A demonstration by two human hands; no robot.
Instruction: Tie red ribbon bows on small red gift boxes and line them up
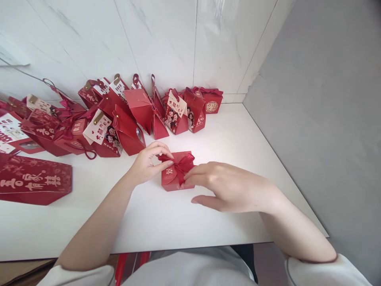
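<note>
A small red gift box point(175, 183) with pale printed characters sits on the white table, a dark red ribbon bow point(183, 165) across its top. My left hand point(151, 161) is at the box's left side, thumb and forefinger pinching the bow's left loop. On the right, my right hand point(220, 182) has its fingers stretched toward the bow, fingertips at its lower right part and thumb held apart below. Nothing shows between those fingers and thumb.
Many red gift boxes and bags point(131, 131) stand along the tiled wall point(166, 43) behind. A larger red box point(35, 178) lies at the left. The white table point(178, 226) ends beside a grey surface point(321, 99) on the right.
</note>
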